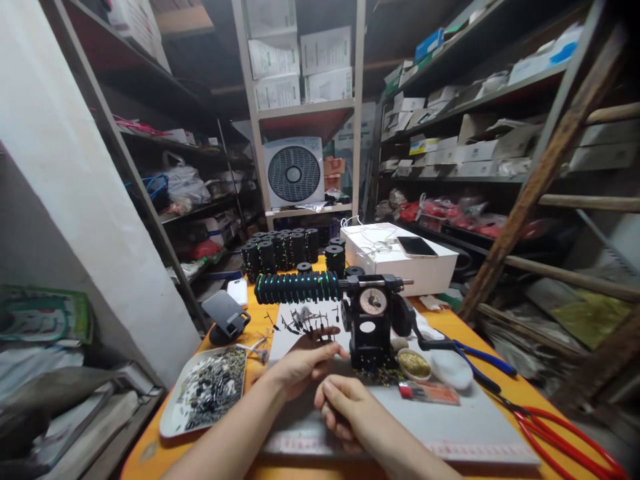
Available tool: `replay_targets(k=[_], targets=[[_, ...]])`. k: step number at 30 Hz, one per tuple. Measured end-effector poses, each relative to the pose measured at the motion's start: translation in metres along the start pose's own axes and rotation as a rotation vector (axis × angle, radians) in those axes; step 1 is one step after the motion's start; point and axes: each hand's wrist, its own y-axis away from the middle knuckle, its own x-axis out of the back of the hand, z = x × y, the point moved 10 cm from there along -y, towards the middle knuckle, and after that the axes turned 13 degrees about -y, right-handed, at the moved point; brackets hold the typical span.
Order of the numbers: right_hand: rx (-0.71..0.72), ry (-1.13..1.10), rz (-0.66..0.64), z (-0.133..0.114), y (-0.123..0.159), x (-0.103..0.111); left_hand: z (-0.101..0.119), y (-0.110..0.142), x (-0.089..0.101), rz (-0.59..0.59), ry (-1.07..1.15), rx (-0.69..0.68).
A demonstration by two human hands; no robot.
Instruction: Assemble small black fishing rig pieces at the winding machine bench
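My left hand (300, 363) rests on the grey mat (450, 420) just left of a black hand-cranked winding machine (371, 323), its fingers curled near small dark pieces on a white sheet (295, 327). My right hand (345, 407) sits close below it, fingers bent inward; whether it pinches something small is unclear. A row of black bobbins with green thread (297, 287) sits on the machine's shaft, sticking out to the left.
A white tray of small dark parts (207, 390) lies at the left. Stacked black spools (283, 250) stand behind, beside a white box (400, 260) with a phone. Red-handled cutters (560, 430), blue pliers (485, 360), a brass dish (414, 363) and a wooden ladder (540, 173) are right.
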Motion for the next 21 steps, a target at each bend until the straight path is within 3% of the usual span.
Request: replay_targets(k=[9, 15, 21], targets=[[0.101, 0.197, -0.081, -0.006, 0.018, -0.011, -0.016, -0.001, -0.013, 0.004, 0.061, 0.124], [0.202, 0.306, -0.121, -0.013, 0.027, -0.018, -0.013, -0.013, -0.016, 0.047, 0.144, 0.07], [0.347, 0.533, -0.093, -0.031, 0.052, -0.014, -0.006, -0.006, -0.021, -0.028, 0.146, 0.005]])
